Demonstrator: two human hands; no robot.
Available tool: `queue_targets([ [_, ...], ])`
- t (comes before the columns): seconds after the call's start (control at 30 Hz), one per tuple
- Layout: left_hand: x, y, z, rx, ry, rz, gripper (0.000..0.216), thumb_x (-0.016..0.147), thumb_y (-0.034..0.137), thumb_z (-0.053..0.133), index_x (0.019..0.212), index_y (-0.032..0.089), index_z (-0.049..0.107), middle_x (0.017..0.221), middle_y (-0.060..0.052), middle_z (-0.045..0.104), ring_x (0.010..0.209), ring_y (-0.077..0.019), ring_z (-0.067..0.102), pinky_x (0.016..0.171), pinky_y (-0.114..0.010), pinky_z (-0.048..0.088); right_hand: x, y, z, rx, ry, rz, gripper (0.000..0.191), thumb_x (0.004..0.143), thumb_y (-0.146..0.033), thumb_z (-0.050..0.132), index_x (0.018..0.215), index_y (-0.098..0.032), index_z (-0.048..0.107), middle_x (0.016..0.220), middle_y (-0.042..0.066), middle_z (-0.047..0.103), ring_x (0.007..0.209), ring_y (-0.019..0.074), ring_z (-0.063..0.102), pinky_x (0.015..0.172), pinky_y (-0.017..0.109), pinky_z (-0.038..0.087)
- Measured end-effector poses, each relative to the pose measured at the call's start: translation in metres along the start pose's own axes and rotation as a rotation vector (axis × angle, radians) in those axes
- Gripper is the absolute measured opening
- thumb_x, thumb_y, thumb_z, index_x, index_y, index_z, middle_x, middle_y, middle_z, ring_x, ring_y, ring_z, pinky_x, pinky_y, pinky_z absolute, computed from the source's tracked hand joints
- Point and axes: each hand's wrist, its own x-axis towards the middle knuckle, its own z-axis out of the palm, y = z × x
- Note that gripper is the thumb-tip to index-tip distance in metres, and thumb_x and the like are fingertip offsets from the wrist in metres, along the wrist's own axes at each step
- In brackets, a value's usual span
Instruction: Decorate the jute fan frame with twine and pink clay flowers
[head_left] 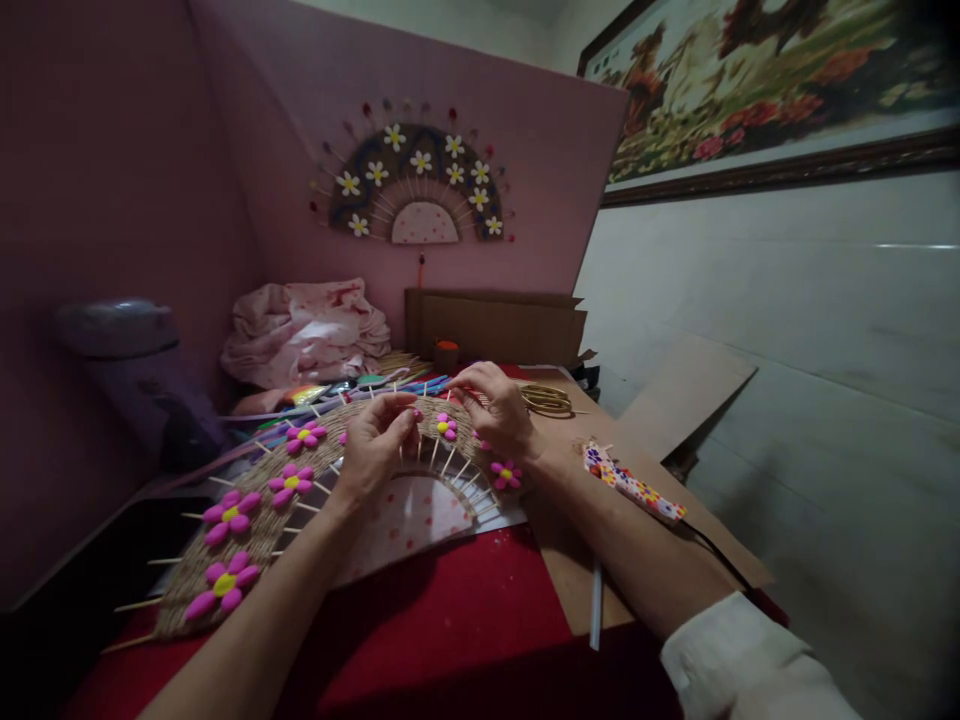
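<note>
A fan-shaped craft (187, 580) of coiled twine on wooden sticks lies on the red cloth, with several pink flowers (230, 515) with yellow centres on it. Its inner half-circle (420, 510) is pale with pink-red spots. Over the upper middle of the fan, my left hand (381, 440) has thumb and forefinger pinched beside a small pink bit; whether it is held or lies behind, I cannot tell. My right hand (495, 410) is just to the right, its fingertips pinched together above a pink flower (446, 427). What they hold is too small to make out.
Gold-handled scissors (547, 400) and a floral-patterned hot glue gun (634, 483) lie at right on cardboard (570, 560), near a glue stick (596, 605). Behind are folded pink cloth (307, 330) and cardboard sheets (487, 328). A finished-looking fan (420, 180) hangs on the pink wall.
</note>
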Motion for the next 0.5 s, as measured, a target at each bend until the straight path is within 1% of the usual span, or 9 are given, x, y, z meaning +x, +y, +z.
queue_targets([
  [0.07,0.0,-0.002,0.0,0.138,0.004,0.044,0.021,0.072,0.028,0.063,0.088,0.014,0.063,0.068,0.0,0.062,0.052,-0.0095,0.052,0.048,-0.022,0.04,-0.001,0.008,-0.001,-0.041,-0.084,-0.028,0.015,0.081,-0.014,0.055,0.084,-0.018,0.068,0.091,0.007,0.063,0.088,0.0189,0.053,0.08,0.035,0.041],
  [0.17,-0.001,-0.009,-0.001,0.398,-0.006,0.169,0.017,0.076,0.029,0.059,0.085,0.016,0.066,0.077,-0.004,0.065,0.07,-0.0155,0.059,0.061,-0.027,0.045,-0.003,0.016,-0.004,-0.133,-0.239,-0.126,0.023,0.071,-0.007,0.058,0.083,-0.021,0.072,0.096,0.006,0.064,0.094,0.0211,0.05,0.082,0.038,0.037],
  [0.2,-0.002,-0.011,-0.001,0.486,-0.012,0.214,0.016,0.077,0.028,0.058,0.084,0.016,0.066,0.078,-0.004,0.066,0.073,-0.0168,0.06,0.064,-0.028,0.045,-0.003,0.018,-0.005,-0.161,-0.265,-0.151,0.025,0.068,-0.006,0.059,0.082,-0.022,0.073,0.095,0.005,0.064,0.095,0.0218,0.049,0.082,0.039,0.036],
  [0.27,-0.003,-0.013,-0.002,0.622,-0.011,0.281,0.014,0.078,0.026,0.056,0.082,0.017,0.066,0.076,-0.004,0.066,0.072,-0.0171,0.059,0.065,-0.029,0.045,-0.004,0.019,-0.007,-0.193,-0.288,-0.19,0.028,0.065,-0.005,0.059,0.08,-0.024,0.074,0.093,0.005,0.065,0.095,0.0223,0.047,0.083,0.04,0.034],
  [0.37,-0.004,-0.014,-0.002,0.71,-0.003,0.317,0.013,0.08,0.025,0.054,0.081,0.018,0.065,0.074,-0.004,0.065,0.068,-0.0166,0.057,0.063,-0.029,0.043,-0.005,0.02,-0.007,-0.214,-0.315,-0.238,0.031,0.065,-0.005,0.059,0.084,-0.025,0.074,0.093,0.004,0.065,0.095,0.0222,0.046,0.083,0.039,0.033],
  [0.5,-0.004,-0.013,-0.001,0.739,0.003,0.33,0.013,0.08,0.024,0.054,0.08,0.018,0.065,0.073,-0.004,0.064,0.066,-0.0163,0.056,0.061,-0.029,0.042,-0.006,0.02,-0.006,-0.246,-0.373,-0.303,0.026,0.069,-0.009,0.06,0.085,-0.026,0.072,0.093,0.004,0.063,0.095,0.0222,0.045,0.082,0.039,0.033],
])
